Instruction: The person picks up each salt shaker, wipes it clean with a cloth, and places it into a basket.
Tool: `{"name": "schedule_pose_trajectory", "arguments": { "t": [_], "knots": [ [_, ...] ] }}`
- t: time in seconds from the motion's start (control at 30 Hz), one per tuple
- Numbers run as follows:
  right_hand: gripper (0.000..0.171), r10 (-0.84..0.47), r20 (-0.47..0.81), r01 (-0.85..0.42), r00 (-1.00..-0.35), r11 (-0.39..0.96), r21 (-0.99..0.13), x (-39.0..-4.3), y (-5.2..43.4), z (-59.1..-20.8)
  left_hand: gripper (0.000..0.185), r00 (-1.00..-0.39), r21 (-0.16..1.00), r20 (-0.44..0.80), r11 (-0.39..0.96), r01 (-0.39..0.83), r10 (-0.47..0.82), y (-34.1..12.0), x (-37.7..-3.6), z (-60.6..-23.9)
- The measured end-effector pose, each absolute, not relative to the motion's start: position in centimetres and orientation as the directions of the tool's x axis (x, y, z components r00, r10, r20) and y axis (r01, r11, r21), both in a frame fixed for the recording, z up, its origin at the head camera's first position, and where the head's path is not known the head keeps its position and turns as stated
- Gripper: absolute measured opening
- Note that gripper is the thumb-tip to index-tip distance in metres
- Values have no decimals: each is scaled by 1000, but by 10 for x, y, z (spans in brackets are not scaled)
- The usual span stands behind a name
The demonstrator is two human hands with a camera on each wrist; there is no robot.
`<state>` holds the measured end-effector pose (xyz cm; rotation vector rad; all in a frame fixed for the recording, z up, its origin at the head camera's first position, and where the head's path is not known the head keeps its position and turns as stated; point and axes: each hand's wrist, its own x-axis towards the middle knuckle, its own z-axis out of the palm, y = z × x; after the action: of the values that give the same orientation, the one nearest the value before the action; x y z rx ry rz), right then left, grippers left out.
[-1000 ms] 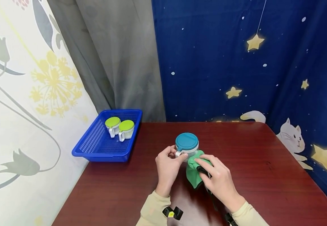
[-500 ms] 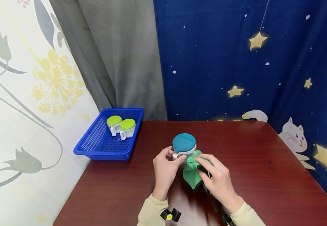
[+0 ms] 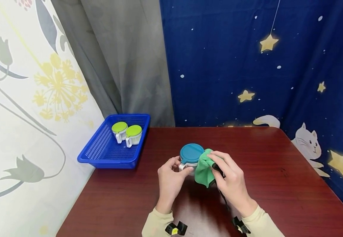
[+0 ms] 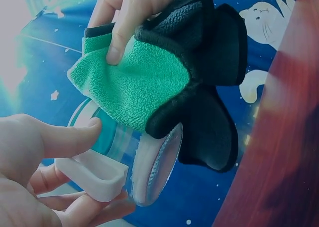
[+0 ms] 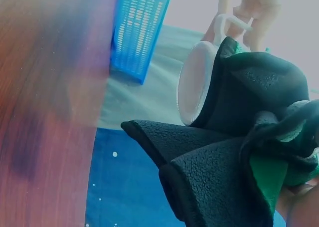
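Pinched by its white handle between thumb and curled fingers of the left hand (image 3: 169, 177), the small clear jar with a teal round lid (image 3: 190, 157) is lifted off the dark red wooden table (image 3: 278, 197), roughly midway between the left and right edges and toward the near edge. Against the jar's right side, the right hand (image 3: 230, 181) presses a green fleece cloth with a black backing (image 3: 204, 168), its fingers curled round the bunched fabric; the left wrist view shows the cloth draped over the jar's wall. At the table's far left corner a blue plastic mesh basket (image 3: 100, 154) overhangs the edge, holding two small jars with lime-green lids (image 3: 127, 133) side by side.
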<state>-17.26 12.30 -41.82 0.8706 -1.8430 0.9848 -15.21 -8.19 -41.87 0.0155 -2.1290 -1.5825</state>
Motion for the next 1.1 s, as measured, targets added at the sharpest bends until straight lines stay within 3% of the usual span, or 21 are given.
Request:
{"name": "schedule_pose_trajectory", "arguments": {
  "t": [0.47,0.8,1.1],
  "knots": [
    [46,-197,888,-834,-415,472,-285,-171,124,-423,36,-881,911,377,286,297,-287,-87,-148,-414],
    [47,-253,836,-777,-488,562,-283,-175,134,-457,37,-909,940,325,190,282,-260,-94,-146,-414],
    [45,-220,842,-784,-493,531,-321,-175,133,-456,37,-924,945,308,183,270,-227,-96,-147,-415]
  ]
}}
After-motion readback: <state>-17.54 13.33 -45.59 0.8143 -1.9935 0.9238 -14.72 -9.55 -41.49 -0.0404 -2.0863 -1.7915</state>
